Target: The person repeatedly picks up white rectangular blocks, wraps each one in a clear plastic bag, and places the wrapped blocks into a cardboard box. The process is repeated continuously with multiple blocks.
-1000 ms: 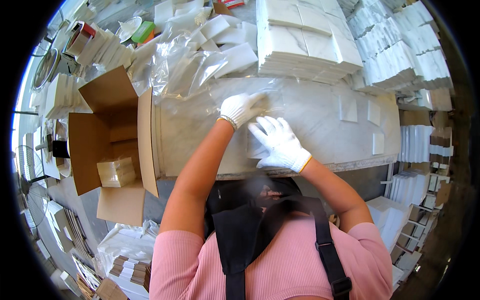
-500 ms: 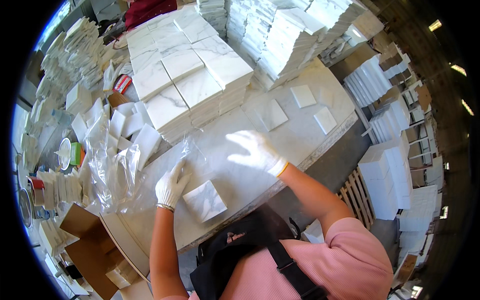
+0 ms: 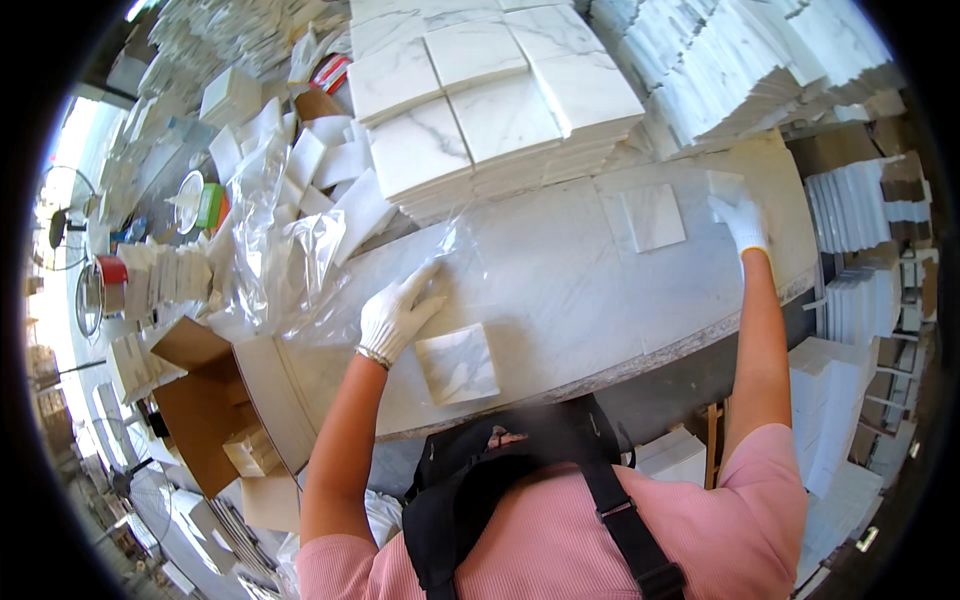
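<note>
My left hand (image 3: 398,312), in a white knit glove, rests on the stone tabletop (image 3: 560,290) with thumb and fingers apart. Its fingertips lie at the edge of crumpled clear plastic film (image 3: 458,250). Just right of that wrist lies a square white tile with grey veins (image 3: 458,364). My right hand (image 3: 742,222), also gloved, reaches to the far right of the table, at a small white tile (image 3: 724,184). White glove and tile blend, so whether the fingers grip it is unclear. Another veined tile (image 3: 653,218) lies left of this hand.
Stacked marble tiles (image 3: 490,95) stand behind the table, with more stacks (image 3: 710,80) at the far right. Plastic bags (image 3: 265,240) and white pieces clutter the left. An open cardboard box (image 3: 205,415) stands at the table's left end. The table's near edge (image 3: 640,360) curves past me.
My right hand has moved right, from over the middle of the table to the small tile. My left hand stays by the plastic film. The view has shifted.
</note>
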Demonstrator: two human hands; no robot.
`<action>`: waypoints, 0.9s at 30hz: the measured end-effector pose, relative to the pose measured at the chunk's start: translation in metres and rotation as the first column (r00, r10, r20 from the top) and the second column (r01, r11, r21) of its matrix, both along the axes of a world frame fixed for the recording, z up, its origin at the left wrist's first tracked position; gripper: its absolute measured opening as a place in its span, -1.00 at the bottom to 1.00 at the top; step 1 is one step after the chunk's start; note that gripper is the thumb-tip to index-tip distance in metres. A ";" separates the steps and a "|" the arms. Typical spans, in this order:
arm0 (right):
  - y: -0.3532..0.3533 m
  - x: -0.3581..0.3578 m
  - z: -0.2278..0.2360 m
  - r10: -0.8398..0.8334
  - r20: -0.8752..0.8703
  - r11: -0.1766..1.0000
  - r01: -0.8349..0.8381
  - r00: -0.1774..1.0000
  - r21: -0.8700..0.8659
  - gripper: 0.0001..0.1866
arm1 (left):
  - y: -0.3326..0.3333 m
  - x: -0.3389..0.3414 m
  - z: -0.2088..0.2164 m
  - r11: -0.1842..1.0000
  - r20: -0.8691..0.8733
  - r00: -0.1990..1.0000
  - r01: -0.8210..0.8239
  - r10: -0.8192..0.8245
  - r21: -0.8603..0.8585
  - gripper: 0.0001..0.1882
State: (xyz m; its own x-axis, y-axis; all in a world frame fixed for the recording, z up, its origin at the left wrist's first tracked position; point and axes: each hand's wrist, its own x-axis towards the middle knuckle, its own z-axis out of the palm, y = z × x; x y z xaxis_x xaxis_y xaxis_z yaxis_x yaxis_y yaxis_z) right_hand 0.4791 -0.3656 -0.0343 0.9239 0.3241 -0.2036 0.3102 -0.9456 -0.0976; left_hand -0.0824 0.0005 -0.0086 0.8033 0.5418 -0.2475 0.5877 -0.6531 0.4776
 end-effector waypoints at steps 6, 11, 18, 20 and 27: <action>0.022 -0.078 0.055 0.095 0.048 0.899 -0.106 0.994 0.425 -0.02 | -0.003 -0.005 -0.006 0.999 0.025 0.999 -0.028 0.029 -0.030 -0.40; 0.074 -0.243 0.110 0.679 0.134 0.593 -0.647 0.722 0.479 -0.03 | -0.004 -0.008 -0.012 1.000 0.066 0.998 -0.023 0.024 -0.014 -0.38; 0.166 -0.421 0.097 0.964 0.197 0.098 -0.927 0.179 0.361 -0.10 | 0.001 -0.005 -0.018 1.000 0.074 0.997 -0.002 0.001 0.012 -0.41; 0.174 -0.439 0.085 0.970 0.206 0.058 -0.943 0.131 0.326 -0.12 | 0.002 -0.006 -0.021 1.000 0.098 0.995 0.009 -0.010 0.015 -0.43; 0.175 -0.456 0.082 0.968 0.198 0.108 -0.966 0.157 0.237 -0.17 | 0.000 -0.006 -0.022 1.000 0.103 0.994 -0.018 0.019 -0.016 -0.44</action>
